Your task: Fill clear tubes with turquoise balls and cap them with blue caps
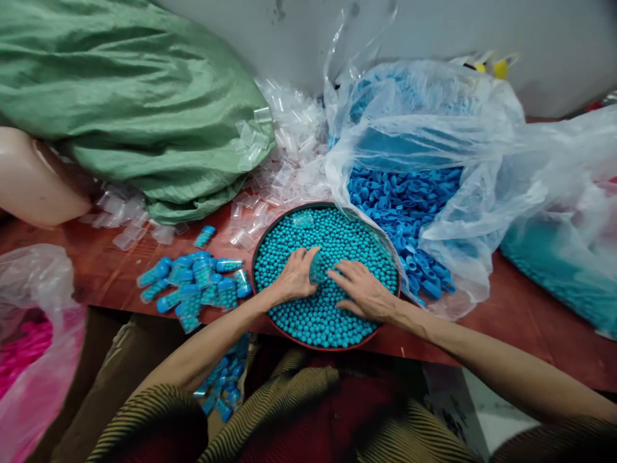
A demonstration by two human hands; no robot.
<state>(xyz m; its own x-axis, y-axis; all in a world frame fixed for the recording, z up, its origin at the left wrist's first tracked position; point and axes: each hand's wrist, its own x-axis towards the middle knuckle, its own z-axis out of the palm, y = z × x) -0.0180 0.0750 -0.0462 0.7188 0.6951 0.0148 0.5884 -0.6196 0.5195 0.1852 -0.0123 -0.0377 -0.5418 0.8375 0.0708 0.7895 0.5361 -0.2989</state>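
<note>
A round tray with a dark red rim is full of small turquoise beads. Over its middle, my left hand grips a small clear plastic bottle, with turquoise showing through it; how full it is I cannot tell. My right hand rests on the beads just to the right, fingers spread and pointing toward the bottle. Another clear bottle lies on the beads near the tray's far edge. To the left is a pile of bead-filled bottles with blue caps.
Loose blue caps spill from a clear plastic bag. Empty clear bottles lie beside a green sack. A bag of turquoise beads is at right. More capped bottles sit below the red table edge.
</note>
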